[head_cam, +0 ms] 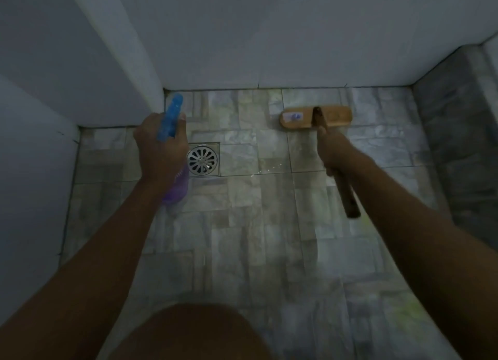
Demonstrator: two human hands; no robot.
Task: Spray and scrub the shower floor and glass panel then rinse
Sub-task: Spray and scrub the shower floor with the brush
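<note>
My left hand grips a spray bottle with a blue trigger head and a purple body, held over the floor at the far left, nozzle pointing toward the wall corner. My right hand is closed around the dark handle of a scrub brush. The brush's wooden head rests on the grey stone-pattern tiled shower floor close to the back wall. No glass panel is clearly visible.
A round metal drain sits in a square frame just right of my left hand. Pale walls close in the floor at the back and left. A darker tiled ledge rises on the right. My knee fills the bottom.
</note>
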